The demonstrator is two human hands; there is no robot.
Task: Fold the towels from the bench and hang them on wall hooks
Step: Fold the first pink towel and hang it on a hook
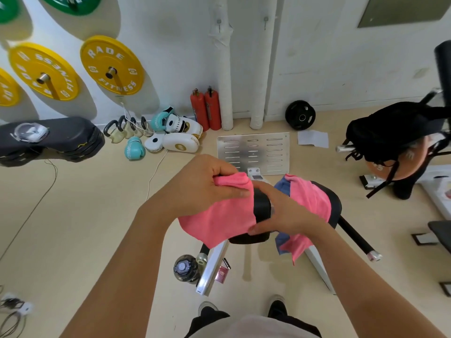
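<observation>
A pink towel (220,219) hangs in front of me above the black bench pad (262,206). My left hand (207,184) grips its top edge, bunched between thumb and fingers. My right hand (285,211) pinches the towel's lower right edge against the pad. A second pink towel (314,198) lies draped over the bench's right side, on top of a blue towel (283,185) that shows beneath it. Two small wall hooks (219,22) (265,20) sit high on the white wall ahead.
Yellow weight plates (111,65) hang on the left wall. Boxing gloves and pads (170,135), kettlebells and two red extinguishers (206,109) line the floor by the wall. A metal plate (253,152) lies beyond the bench. A water bottle (185,268) stands beneath it. A black bag (390,132) is at right.
</observation>
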